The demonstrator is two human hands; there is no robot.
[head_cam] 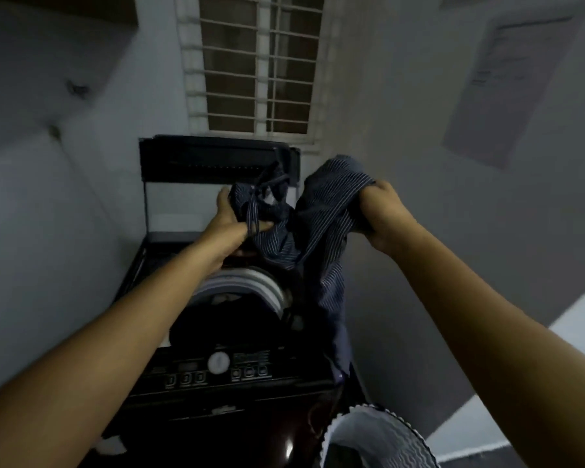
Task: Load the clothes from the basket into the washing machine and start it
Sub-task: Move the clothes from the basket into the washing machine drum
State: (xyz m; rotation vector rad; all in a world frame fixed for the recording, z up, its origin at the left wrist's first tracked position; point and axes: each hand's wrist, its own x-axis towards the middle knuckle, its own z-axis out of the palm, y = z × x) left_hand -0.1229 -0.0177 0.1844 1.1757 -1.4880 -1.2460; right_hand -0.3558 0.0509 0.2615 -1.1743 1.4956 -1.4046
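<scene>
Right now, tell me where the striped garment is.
Head view, centre-right: the striped garment is held up between the left hand and right hand, above the open washer, its tail hanging past the washer's right side.

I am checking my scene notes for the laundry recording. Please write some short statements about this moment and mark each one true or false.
1. The left hand and the right hand both grip the dark striped garment. True.
2. The lid of the washing machine is closed. False: the lid stands raised and the drum is open.
3. The garment lies inside the drum. False: it is held above the machine, with one end hanging down.
4. A barred window is behind the machine. True.
5. One hand is turning the dial. False: neither hand touches the dial.
</scene>
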